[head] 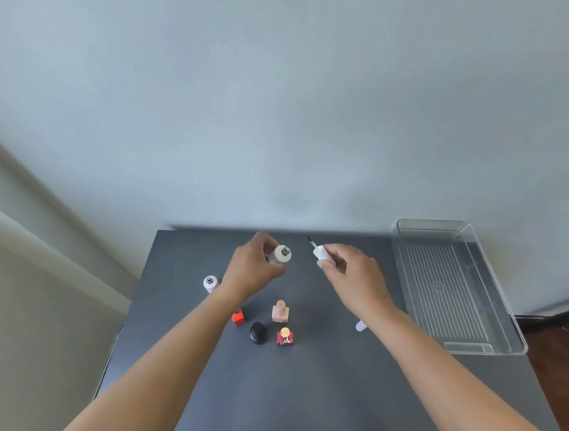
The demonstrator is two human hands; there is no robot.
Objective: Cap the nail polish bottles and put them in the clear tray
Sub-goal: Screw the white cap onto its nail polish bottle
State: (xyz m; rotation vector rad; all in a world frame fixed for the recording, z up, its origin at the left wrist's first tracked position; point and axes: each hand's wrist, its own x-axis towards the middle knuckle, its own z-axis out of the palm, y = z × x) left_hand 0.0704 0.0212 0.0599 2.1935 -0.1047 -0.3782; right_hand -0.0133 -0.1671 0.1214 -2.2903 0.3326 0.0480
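Nearest on the desk [292, 403], a dark red bottle [284, 337] and a pink bottle [280, 312] are standing capped. Beyond them the left hand [251, 269] is gripping an open white bottle [280, 254], tilted mouth-up toward the camera. The right hand [353, 274] is pinching its brush cap [321, 254] just beside it, not touching. Tilting further is risking a spill, and a misaimed brush could be smearing the neck. At the far right, the clear tray [460, 351] is sitting empty.
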